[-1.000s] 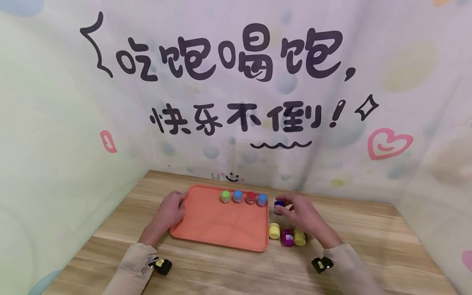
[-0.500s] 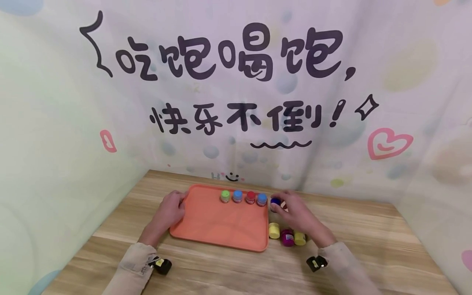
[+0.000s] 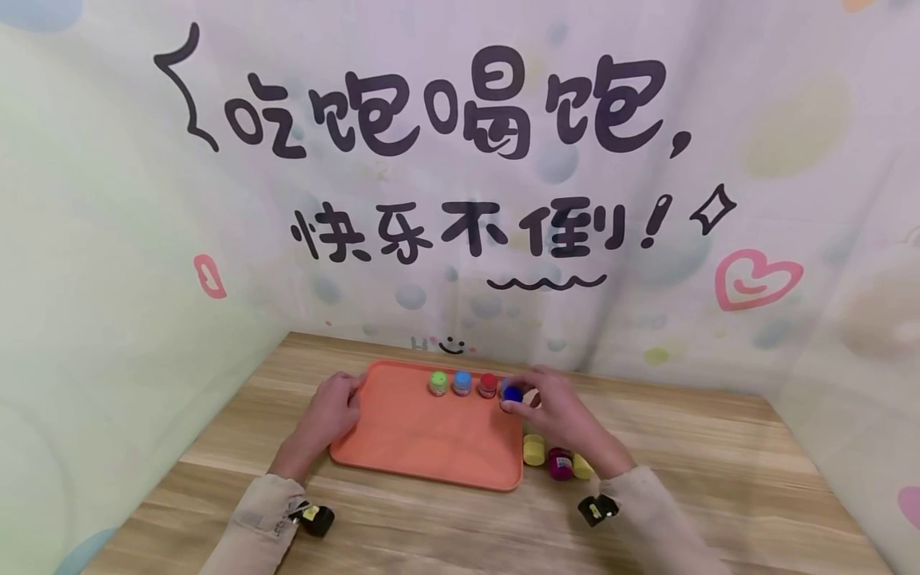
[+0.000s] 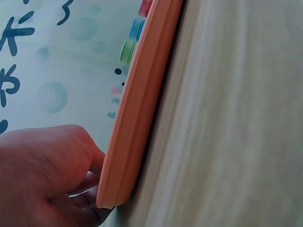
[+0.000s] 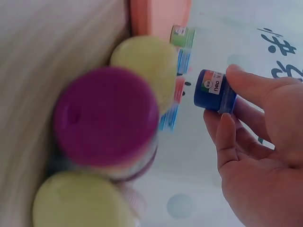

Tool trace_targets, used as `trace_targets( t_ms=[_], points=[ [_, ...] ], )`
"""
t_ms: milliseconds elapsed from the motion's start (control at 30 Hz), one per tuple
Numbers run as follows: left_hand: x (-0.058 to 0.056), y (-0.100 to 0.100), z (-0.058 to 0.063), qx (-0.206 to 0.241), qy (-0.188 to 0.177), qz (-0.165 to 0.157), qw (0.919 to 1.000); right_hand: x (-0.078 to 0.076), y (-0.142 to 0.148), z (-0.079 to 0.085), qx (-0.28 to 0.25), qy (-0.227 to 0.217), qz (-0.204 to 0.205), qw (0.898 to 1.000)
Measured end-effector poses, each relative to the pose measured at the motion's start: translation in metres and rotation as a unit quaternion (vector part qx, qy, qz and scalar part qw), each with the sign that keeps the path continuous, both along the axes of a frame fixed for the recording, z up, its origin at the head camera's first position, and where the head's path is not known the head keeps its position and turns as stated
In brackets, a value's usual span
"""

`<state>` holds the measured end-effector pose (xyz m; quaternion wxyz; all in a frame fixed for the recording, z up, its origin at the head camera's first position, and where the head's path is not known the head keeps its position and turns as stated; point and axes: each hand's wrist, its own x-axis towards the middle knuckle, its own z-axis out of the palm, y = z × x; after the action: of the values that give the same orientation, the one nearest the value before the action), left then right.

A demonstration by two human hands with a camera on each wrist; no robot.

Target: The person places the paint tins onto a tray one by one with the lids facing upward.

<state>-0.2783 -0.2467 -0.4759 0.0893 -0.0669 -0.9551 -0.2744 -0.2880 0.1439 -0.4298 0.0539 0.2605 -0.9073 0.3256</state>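
Observation:
My right hand [image 3: 557, 403] pinches a small dark blue paint jar [image 5: 208, 90] between thumb and fingers, above the right back part of the orange tray [image 3: 431, 435]. The tray lies flat on the table, and my left hand [image 3: 336, 411] grips its left edge. Along the tray's back edge stand a green-lidded jar [image 3: 438, 383], a light blue jar [image 3: 462, 383] and a red-lidded jar [image 3: 488, 386]. Another light blue jar [image 5: 170, 117] ends that row, mostly hidden behind my right hand in the head view.
Right of the tray on the wooden table [image 3: 402, 527] are a yellow jar [image 3: 533, 450], a purple jar [image 3: 561, 463] and a second yellow jar [image 3: 583, 466], partly covered by my right wrist. A printed cloth wall [image 3: 402, 311] rises behind the table.
My right hand has carried the dark blue jar leftward from the table beside the tray to over the tray's right edge. My left hand stays on the tray's left edge.

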Motion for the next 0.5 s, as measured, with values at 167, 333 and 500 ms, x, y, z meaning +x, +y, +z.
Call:
trace_targets(
  t_ms=[167,333,500],
  points=[
    [0.0,0.0,0.0,-0.001,0.0,-0.002,1.0,-0.001,-0.013,0.002,-0.003,-0.021,0.008,1.0],
    [0.001,0.0,0.0,-0.004,0.007,-0.005,1.0,-0.004,-0.026,-0.002,-0.011,-0.013,0.016,1.0],
    [0.001,0.0,0.0,0.002,0.008,-0.003,1.0,-0.006,-0.043,-0.005,-0.017,0.005,0.017,1.0]
  ],
)
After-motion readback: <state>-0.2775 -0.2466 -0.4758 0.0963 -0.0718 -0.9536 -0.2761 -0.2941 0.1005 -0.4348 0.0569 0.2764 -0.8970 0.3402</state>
